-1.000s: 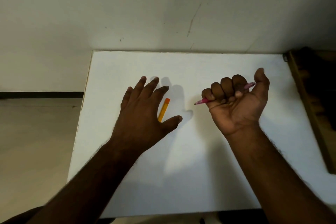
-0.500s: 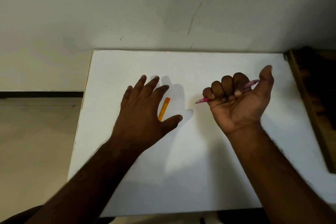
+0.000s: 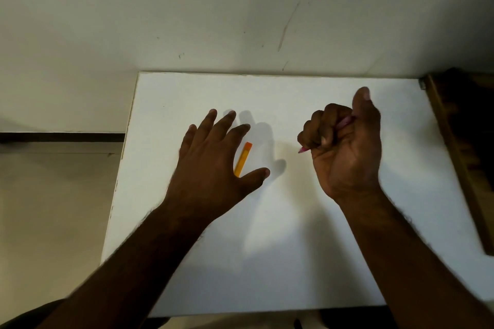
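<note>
A white table (image 3: 267, 262) stands against a pale wall. My left hand (image 3: 213, 165) is spread over the table's middle, fingers straight and apart, palm down. Under it, between forefinger and thumb, lies a yellow stick with an orange end (image 3: 243, 158) on the table. To the right, my right hand (image 3: 344, 147) is raised in a fist, thumb pointing up, and grips a pink pen (image 3: 303, 150). The pen's tip pokes out on the fist's left side and a bit of its pink body shows near the thumb.
A dark wooden piece of furniture (image 3: 465, 157) borders the table's right edge. The wall (image 3: 240, 13) runs directly behind the table. Bare floor (image 3: 53, 208) lies to the left, beyond the table's left edge.
My right hand has turned, so the thumb points more upright and less of the pink pen shows. My left hand and the yellow stick have stayed where they were.
</note>
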### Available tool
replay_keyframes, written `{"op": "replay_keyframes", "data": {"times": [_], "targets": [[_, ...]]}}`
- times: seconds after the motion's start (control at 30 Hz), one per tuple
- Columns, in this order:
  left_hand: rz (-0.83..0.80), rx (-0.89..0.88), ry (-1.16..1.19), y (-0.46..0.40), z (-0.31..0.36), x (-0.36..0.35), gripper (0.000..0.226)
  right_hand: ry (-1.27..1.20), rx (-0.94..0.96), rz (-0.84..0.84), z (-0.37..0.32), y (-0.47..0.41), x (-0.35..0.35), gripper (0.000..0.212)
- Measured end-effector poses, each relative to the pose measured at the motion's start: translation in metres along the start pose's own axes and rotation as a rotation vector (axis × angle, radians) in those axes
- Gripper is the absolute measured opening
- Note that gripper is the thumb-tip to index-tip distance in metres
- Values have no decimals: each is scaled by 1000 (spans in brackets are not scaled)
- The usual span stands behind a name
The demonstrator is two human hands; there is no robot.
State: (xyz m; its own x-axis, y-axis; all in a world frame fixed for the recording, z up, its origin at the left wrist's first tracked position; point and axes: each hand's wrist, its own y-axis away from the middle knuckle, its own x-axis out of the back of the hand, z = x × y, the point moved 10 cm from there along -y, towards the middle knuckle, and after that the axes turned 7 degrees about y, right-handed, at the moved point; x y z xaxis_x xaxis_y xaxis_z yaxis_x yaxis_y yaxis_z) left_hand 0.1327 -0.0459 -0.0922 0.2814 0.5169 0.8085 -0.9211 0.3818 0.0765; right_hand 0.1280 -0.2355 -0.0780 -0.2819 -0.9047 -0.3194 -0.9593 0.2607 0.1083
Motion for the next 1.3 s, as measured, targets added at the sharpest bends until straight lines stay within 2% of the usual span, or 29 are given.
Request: {"op": "replay_keyframes", "data": {"times": [0.2,0.3,0.4,0.53,0.63,0.87,1.0,1.13,1.3], "targets": [[-3,3,-20,-1,-2,-1,86,43,-3,-86,3,1,-8,67],[3,4,-12,-2,-2,-1,86,31,3,-88,2,1,-9,59],[7,6,-14,-2,-3,-1,85,33,1,-107,1,1,-10,63],[-1,8,-8,-2,-3,-1,85,56,-26,-80,5,1,-8,54],[-1,4,-17,-2,-2,-1,85,67,-24,-82,5,1,-8,56],[0,2,-14,-1,-3,-2,84,-78,-59,-96,2,1,-8,54],[-8,4,-10,-1,-3,-3,84,-108,-51,-75,1,1,-5,42],[-5,7,-10,-1,-3,-3,84,-19,-47,-81,3,0,-6,57],[-1,3,-13,-1,-2,-1,84,52,-35,-77,4,1,-8,55]]}}
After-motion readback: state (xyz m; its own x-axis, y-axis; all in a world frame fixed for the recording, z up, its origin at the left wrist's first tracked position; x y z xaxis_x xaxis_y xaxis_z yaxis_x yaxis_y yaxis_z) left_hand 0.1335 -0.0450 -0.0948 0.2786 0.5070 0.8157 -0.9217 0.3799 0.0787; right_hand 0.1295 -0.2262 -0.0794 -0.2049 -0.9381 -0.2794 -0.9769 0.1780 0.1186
